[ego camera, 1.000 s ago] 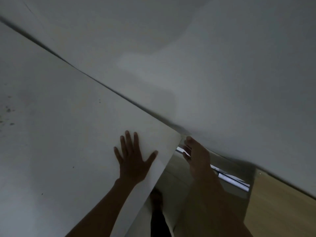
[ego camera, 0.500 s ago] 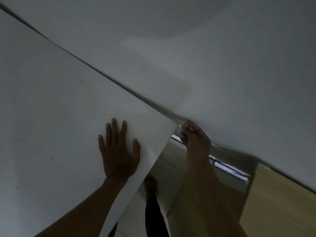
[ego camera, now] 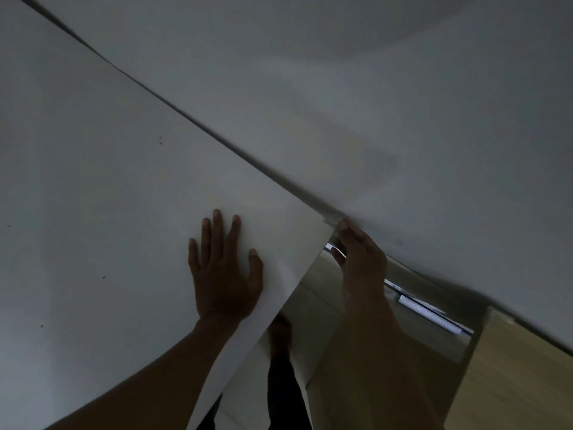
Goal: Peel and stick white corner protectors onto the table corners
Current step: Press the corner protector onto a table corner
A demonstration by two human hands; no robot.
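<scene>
The light is dim. A white table (ego camera: 108, 197) fills the left, and its far corner meets a white wall. My left hand (ego camera: 224, 268) lies flat on the tabletop near the right edge, fingers straight. My right hand (ego camera: 359, 256) reaches up from beside the table to that corner. Its fingertips press on top of the corner and its thumb curls under the edge. A small pale corner protector (ego camera: 331, 217) sits on the corner under those fingertips, though its outline is hard to make out.
The white wall (ego camera: 418, 119) runs diagonally along the table's far edge. Below the corner are a pale floor (ego camera: 322, 293), my foot (ego camera: 280, 336), a bright strip (ego camera: 428, 315) low on the wall, and a wooden panel (ego camera: 511, 377) at the lower right.
My left hand has drawn its thumb in beside the fingers and stays flat on the table. My right hand has moved closer onto the table corner.
</scene>
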